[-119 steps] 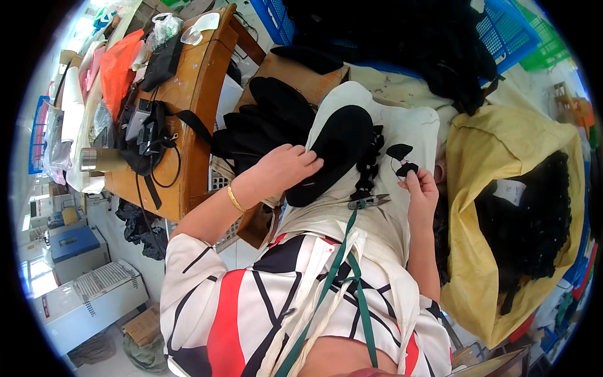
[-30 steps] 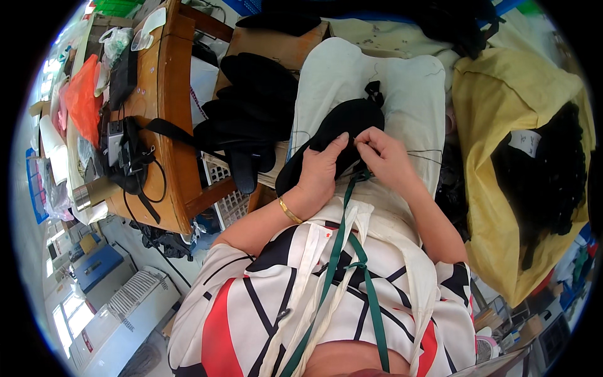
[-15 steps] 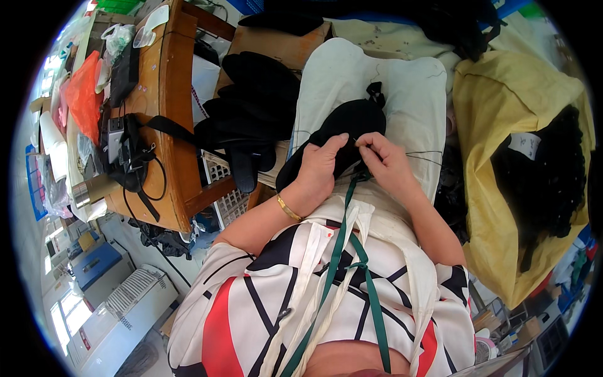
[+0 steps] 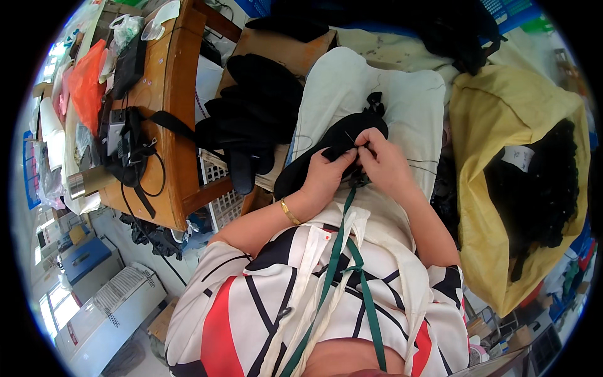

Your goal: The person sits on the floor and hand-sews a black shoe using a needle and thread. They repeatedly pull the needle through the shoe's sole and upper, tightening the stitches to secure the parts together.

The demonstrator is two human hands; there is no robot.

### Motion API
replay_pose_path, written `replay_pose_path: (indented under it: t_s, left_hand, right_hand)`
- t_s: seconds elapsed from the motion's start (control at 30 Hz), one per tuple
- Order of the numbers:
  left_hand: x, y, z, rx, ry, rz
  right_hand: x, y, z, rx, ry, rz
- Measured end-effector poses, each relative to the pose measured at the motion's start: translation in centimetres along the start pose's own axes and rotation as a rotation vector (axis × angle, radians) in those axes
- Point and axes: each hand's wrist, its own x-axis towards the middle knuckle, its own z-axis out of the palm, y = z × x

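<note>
Across my lap, on a white apron (image 4: 408, 94), lies a black cloth shoe (image 4: 301, 169), its long oval shape partly covered by my hands. My left hand (image 4: 326, 176) grips its near side, thumb pressed against the edge of the cloth. Right beside that thumb, my right hand (image 4: 380, 157) is closed in a pinch. A thin needle (image 4: 349, 136) sticks out next to its fingertips, over the black cloth; exactly how the fingers hold it is hidden. Dark thread (image 4: 422, 161) trails over the apron to the right. A small black fabric piece (image 4: 375, 102) sits at the shoe's far end.
Several black shoes (image 4: 260, 88) are piled on a cardboard box (image 4: 276, 45) at left. Beyond them stands a wooden table (image 4: 164, 81) with a black strap (image 4: 173, 125) and bags. A yellow sack (image 4: 477, 119) holding black items is on my right. Green ribbon (image 4: 336, 251) hangs down my front.
My right hand has come over against my left thumb, and the needle now shows above the cloth. The left thumb has lowered towards the edge. The view has shifted slightly.
</note>
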Motion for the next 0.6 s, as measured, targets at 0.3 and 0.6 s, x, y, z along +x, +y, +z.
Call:
replay_pose_path:
  t_s: [0.3,0.6]
  left_hand:
    - [0.3,-0.2,-0.4,0.22,-0.078,-0.039]
    - [1.0,0.7,0.8,0.241,-0.018,0.066]
  right_hand:
    - [1.1,2.6,0.3,-0.139,0.18,-0.463]
    - [0.3,1.6,-3.4,0.602,-0.182,0.127]
